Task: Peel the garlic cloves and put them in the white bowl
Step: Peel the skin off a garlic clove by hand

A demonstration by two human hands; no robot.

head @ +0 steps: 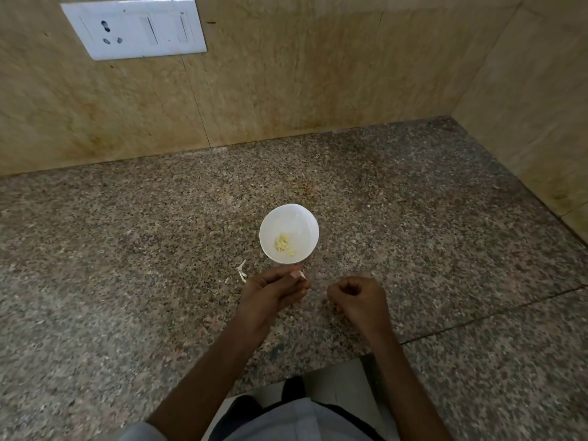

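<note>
A speckled granite counter (133, 237) meets beige stone wall tiles, with a white switch plate (133, 28) high on the left. Near the middle of the counter stands 1 white bowl (297, 218). It holds a small heap of peeled garlic cloves (284, 244), too small to count. Just in front of the bowl's near rim, the left hand (273, 292) pinches 1 pale garlic clove (300, 275) at its fingertips. The right hand (358, 297) is beside it, curled into a fist with nothing showing in it. Peel scraps (242, 271) lie left of the bowl.
</note>
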